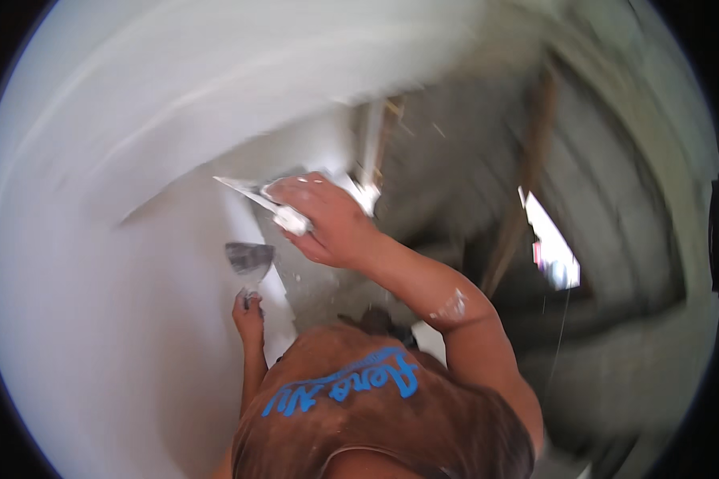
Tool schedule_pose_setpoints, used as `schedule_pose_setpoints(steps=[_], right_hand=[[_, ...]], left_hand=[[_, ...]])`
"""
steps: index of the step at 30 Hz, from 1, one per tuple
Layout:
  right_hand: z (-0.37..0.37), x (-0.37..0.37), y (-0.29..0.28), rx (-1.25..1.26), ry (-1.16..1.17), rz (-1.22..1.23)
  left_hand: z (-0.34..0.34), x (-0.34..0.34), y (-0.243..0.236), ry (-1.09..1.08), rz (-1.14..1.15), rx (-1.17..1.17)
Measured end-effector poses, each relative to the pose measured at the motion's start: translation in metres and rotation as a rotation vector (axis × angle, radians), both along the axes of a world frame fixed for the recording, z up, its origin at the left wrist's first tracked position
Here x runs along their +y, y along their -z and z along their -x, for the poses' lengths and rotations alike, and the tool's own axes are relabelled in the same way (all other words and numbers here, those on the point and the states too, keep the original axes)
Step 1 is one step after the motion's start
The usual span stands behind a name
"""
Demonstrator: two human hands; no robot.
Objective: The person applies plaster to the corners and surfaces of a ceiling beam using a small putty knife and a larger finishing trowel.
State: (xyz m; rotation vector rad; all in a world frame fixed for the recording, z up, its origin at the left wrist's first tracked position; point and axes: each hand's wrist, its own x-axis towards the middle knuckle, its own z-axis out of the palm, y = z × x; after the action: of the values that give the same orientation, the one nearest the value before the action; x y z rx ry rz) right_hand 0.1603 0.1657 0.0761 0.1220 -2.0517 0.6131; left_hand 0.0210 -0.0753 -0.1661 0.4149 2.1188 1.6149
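Note:
My right hand (331,214), spotted with white paste, is closed around the handle of a plastering trowel (244,189). The trowel's thin blade is seen nearly edge-on and points left toward the smooth white wall (144,319); whether it touches the wall I cannot tell. White paste clings thickly beside my thumb. Lower and to the left, my left hand (250,315) grips a putty knife (249,259) by its handle. Its wide, grey-smeared blade points away from me, close to the wall. More white smears mark my right forearm near the elbow.
Grey floor (315,297) with white specks lies below. A white strip (276,291) runs along the wall's foot. To the right are a brown wooden post (539,132), blurred, a bright opening (555,251) and rough grey surfaces. A pale upright piece (371,144) stands farther off.

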Motion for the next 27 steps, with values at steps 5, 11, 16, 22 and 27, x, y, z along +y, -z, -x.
schedule_pose_setpoints(steps=[5, 11, 16, 22, 27], right_hand=[[-0.111, 0.069, 0.254, -0.209, 0.898, 0.856], [-0.276, -0.122, 0.509, -0.458, 1.669, 1.835], [-0.346, -0.255, 0.598, -0.963, 1.781, 1.795], [-0.315, -0.239, 0.631, -0.991, 1.806, 1.398], [-0.293, -0.210, 0.673, -0.895, 1.780, 1.326]], left_hand=[[0.011, 0.046, 0.050, 0.240, 0.264, -0.193], [0.028, 0.130, -0.025, 0.834, 0.757, -0.091], [-0.030, 0.204, 0.054, 1.142, 0.900, 0.066], [-0.061, 0.245, 0.107, 1.278, 1.002, 0.168], [-0.079, 0.252, 0.125, 1.392, 1.056, 0.292]])
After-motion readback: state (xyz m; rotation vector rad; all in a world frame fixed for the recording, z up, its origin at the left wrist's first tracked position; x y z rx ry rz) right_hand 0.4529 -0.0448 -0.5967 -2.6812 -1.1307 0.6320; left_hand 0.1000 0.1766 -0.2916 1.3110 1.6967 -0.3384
